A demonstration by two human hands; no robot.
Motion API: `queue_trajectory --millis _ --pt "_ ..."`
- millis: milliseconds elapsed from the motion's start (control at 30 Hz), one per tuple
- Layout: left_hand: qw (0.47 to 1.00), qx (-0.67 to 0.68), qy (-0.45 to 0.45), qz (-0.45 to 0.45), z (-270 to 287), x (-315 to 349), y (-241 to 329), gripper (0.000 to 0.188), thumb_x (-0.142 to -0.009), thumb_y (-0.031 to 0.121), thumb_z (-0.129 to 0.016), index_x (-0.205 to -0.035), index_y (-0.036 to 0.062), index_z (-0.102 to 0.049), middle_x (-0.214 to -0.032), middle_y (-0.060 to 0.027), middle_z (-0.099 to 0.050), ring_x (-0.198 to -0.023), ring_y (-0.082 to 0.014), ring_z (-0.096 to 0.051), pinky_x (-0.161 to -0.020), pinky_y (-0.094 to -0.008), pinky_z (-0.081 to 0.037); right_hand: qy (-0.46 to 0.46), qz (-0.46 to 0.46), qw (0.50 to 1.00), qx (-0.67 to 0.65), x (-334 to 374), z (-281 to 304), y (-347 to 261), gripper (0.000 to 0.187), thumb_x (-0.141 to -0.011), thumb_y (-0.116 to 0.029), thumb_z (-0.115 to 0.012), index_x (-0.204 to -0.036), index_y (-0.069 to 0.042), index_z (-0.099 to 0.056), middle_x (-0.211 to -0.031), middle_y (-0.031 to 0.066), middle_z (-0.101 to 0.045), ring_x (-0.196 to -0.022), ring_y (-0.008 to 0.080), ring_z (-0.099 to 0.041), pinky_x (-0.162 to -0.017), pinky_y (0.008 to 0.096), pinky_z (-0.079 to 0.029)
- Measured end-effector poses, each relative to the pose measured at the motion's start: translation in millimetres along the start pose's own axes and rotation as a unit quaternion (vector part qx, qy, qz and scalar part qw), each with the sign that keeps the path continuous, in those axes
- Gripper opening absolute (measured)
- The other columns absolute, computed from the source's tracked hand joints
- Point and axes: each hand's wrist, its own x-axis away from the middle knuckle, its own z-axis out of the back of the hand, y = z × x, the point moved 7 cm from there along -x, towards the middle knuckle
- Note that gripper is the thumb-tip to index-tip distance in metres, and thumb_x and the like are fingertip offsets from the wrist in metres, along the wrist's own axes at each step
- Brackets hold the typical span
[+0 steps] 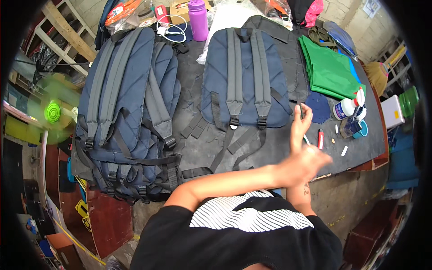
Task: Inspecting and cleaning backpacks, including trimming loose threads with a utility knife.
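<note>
My left arm crosses in front of my body to the right. My left hand (302, 165) lies over my right forearm, and motion smears its fingers. Beyond it my right hand (299, 128) is raised at the table's near right side, fingers curled round a small dark thing (301, 109) I cannot make out. A blue backpack panel (248, 67) with grey padded shoulder straps lies flat just left of that hand. Its black webbing ends (220, 150) trail toward me. A pile of similar blue backpacks (130, 96) stands at the left.
On the dark table (189, 81) are a purple bottle (198, 20), folded green cloth (330, 67), a white spray bottle (345, 108), a light blue cup (361, 129) and a red-handled tool (320, 138). A green fan (52, 111) spins at the left. A broom (377, 72) stands at the right.
</note>
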Motion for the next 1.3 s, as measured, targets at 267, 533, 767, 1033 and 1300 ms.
queue_trajectory --millis 267,533,767,1033,1300 --pt "0.944 -0.272 0.103 -0.156 21.3 -4.1 24.4 0.087 -0.072 0.014 -0.07 -0.146 0.0281 -0.027 -0.15 -0.0235 -0.019 -0.143 -0.0361 -0.006 -0.111 -0.0589 -0.005 -0.06 -0.078 0.973 -0.209 40.3 -19.5 7.4 0.038 -0.077 -0.013 -0.072 -0.108 0.001 -0.054 -0.102 0.0128 -0.055 -0.094 0.0246 -0.055 -0.084 0.0322 -0.045" --pt "0.791 0.063 0.593 0.136 242.8 126.8 -102.7 0.03 -0.084 -0.007 -0.048 -0.114 0.001 -0.049 -0.104 -0.0096 -0.053 -0.096 -0.0181 -0.056 -0.086 -0.0294 -0.047 -0.366 0.12 0.915 0.117 82.9 -129.3 -58.2 0.017 -0.071 0.001 -0.065 -0.086 -0.006 -0.068 -0.09 0.0082 -0.06 -0.084 0.0319 -0.062 -0.073 0.0396 -0.049" --pt "0.828 -0.236 0.365 0.355 235.2 116.4 -138.6 0.058 -0.073 0.01 -0.072 -0.124 0.0072 -0.046 -0.109 -0.0166 -0.052 -0.092 -0.0242 -0.058 -0.083 -0.0329 -0.047 -0.384 -0.256 0.867 -0.186 68.6 -104.8 -36.8 0.003 -0.081 -0.004 -0.061 -0.083 -0.005 -0.059 -0.079 -0.0005 -0.055 -0.064 0.0146 -0.052 -0.052 0.0285 -0.037" --pt "0.864 -0.154 0.313 0.364 215.1 80.1 -139.1 0.092 -0.059 -0.004 -0.075 -0.138 0.0238 -0.037 -0.105 -0.0101 -0.046 -0.086 -0.0183 -0.056 -0.076 -0.0309 -0.05 -0.257 -0.125 0.559 -0.778 -41.8 54.7 -70.2 0.046 -0.081 -0.048 -0.066 -0.069 -0.01 -0.042 -0.072 0.0006 -0.041 -0.056 0.0111 -0.031 -0.053 0.0282 -0.025" --pt "0.927 0.091 0.288 0.221 195.5 42.8 -113.0 0.068 -0.064 -0.015 -0.061 -0.126 0.0079 -0.052 -0.086 0.0011 -0.056 -0.075 -0.007 -0.056 -0.067 -0.0209 -0.048 -0.219 -0.039 0.964 -0.148 13.2 -43.5 -44.1 0.039 -0.073 -0.014 -0.077 -0.106 -0.004 -0.059 -0.094 0.0026 -0.054 -0.085 0.0117 -0.054 -0.076 0.0265 -0.045"
